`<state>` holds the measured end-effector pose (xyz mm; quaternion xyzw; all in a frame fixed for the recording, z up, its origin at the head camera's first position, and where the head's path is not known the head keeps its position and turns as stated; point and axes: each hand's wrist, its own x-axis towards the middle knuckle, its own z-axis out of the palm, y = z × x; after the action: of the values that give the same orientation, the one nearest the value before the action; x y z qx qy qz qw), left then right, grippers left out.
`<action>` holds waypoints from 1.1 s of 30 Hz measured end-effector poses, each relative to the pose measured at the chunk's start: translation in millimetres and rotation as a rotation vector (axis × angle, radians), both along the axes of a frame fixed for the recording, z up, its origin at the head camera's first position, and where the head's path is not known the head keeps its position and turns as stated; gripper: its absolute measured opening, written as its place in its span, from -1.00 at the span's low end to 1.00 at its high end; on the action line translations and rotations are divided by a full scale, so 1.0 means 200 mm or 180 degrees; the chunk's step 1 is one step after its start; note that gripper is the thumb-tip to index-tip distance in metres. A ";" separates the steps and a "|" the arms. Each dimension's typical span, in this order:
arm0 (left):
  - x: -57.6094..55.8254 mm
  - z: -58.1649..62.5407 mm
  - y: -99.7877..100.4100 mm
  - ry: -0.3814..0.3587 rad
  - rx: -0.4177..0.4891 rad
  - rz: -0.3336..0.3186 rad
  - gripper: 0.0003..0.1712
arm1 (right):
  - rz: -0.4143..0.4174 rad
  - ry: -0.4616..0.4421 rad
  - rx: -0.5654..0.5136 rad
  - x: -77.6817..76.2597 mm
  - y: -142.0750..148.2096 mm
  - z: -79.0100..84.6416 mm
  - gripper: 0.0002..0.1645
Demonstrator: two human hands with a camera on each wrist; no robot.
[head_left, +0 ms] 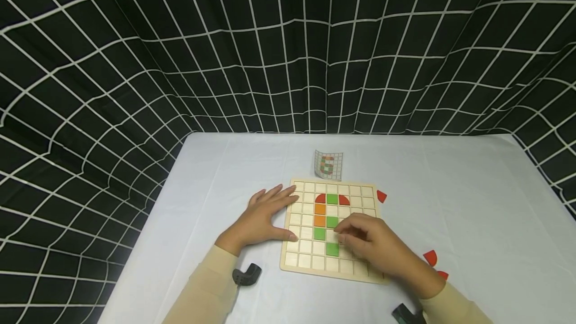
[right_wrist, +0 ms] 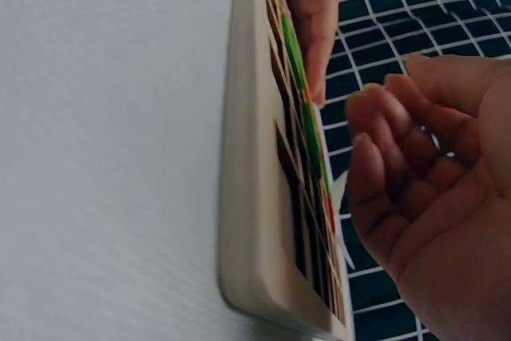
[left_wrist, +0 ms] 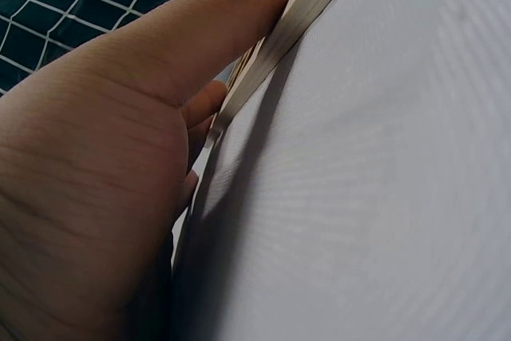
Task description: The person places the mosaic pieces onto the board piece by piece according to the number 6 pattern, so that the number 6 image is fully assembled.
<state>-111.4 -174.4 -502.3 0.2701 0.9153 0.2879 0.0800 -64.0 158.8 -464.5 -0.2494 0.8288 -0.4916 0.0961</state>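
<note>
A square wooden grid board point(head_left: 303, 261) lies on the white table, its cells filled with plain and coloured tiles. Red quarter-round tiles point(head_left: 320, 198) flank a green square tile point(head_left: 332, 199) near the top. Below them are two orange tiles point(head_left: 320, 209) and several green tiles point(head_left: 332, 249). My left hand point(head_left: 261, 216) rests on the board's left edge, fingers spread and thumb on the rim. Over the board's lower middle hovers my right hand point(head_left: 375, 244), thumb and fingers loosely bent. In the right wrist view no piece shows between those fingers point(right_wrist: 367, 173).
A small pattern card point(head_left: 328, 165) with a curled edge lies behind the board. Loose red quarter-round pieces lie to the right: one by the board's upper corner point(head_left: 381, 196), another point(head_left: 430, 257) near the right forearm. Black grid-lined cloth point(head_left: 270, 64) hangs around the table.
</note>
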 end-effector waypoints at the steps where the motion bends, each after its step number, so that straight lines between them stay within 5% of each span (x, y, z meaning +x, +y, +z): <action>1: 0.00 0.00 0.00 0.0002 0.0003 -0.0004 0.19 | -0.0033 0.0029 -0.0057 0.00 0.01 0.00 -0.88; 14: 0.00 0.01 0.00 -0.0061 -0.0019 0.0021 0.20 | -0.0259 0.0277 -0.0359 -0.03 0.07 0.04 -0.79; 33: 0.00 0.01 0.00 -0.0065 -0.0033 0.0031 0.20 | -0.0629 0.0364 -0.0315 -0.10 0.19 0.04 -0.68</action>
<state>-111.1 -174.0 -501.0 0.2622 0.9173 0.2862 0.0893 -84.1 196.7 -456.0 -0.1985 0.8282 -0.5239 -0.0128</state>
